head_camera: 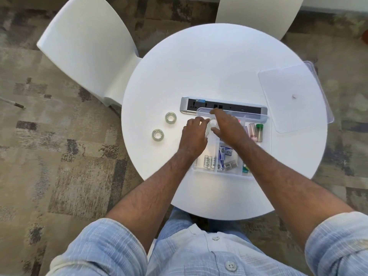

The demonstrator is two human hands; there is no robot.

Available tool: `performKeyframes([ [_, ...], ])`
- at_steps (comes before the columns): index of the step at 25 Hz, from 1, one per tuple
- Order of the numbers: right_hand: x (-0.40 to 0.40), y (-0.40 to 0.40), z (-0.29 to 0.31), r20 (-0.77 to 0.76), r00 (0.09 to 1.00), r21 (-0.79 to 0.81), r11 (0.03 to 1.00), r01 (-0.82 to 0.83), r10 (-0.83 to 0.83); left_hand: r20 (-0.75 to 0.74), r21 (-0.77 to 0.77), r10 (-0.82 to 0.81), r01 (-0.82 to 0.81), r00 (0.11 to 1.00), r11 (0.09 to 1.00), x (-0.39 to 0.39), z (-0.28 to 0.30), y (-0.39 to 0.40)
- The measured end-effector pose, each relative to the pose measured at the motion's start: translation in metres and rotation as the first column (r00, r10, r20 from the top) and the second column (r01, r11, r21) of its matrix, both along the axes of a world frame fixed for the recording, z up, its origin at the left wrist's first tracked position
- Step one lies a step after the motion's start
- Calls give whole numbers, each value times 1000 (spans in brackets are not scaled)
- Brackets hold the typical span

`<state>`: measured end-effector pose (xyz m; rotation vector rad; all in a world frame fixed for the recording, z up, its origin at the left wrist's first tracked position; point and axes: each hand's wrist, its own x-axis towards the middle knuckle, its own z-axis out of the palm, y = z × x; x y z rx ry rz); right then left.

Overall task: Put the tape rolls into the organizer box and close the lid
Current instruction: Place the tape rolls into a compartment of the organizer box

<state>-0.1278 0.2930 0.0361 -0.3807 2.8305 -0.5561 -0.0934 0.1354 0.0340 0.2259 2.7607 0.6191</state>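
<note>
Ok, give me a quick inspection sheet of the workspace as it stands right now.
Surface: round white table, far half bare.
Job's things: two tape rolls lie flat on the table, left of the organizer box; a third roll is between both hands at the box's far-left corner. Lid is off, lying at the table's right edge and overhanging it.
Clutter: power strip behind the box; batteries, small packets and tubes in the compartments.
Grippers: left hand and right hand both on the third roll; grip unclear.
Cables: nothing seen.
Surroundings: two white chairs, patterned carpet.
</note>
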Motion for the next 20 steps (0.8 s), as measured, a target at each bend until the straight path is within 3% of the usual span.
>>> performKeyframes([
  [8, 3, -10, -3, 13, 999, 10, 999, -32, 32, 44, 88, 264, -267, 964, 960, 25, -15, -44],
  [13, 7, -54, -3, 19, 995, -68, 993, -96, 98, 117, -2, 423, -426, 898, 905, 45, -34, -89],
  [20, -7, -124, -9, 104, 961, -13, 966, -257, 257, 201, -54, 556, -557, 807, 829, 34, -49, -122],
])
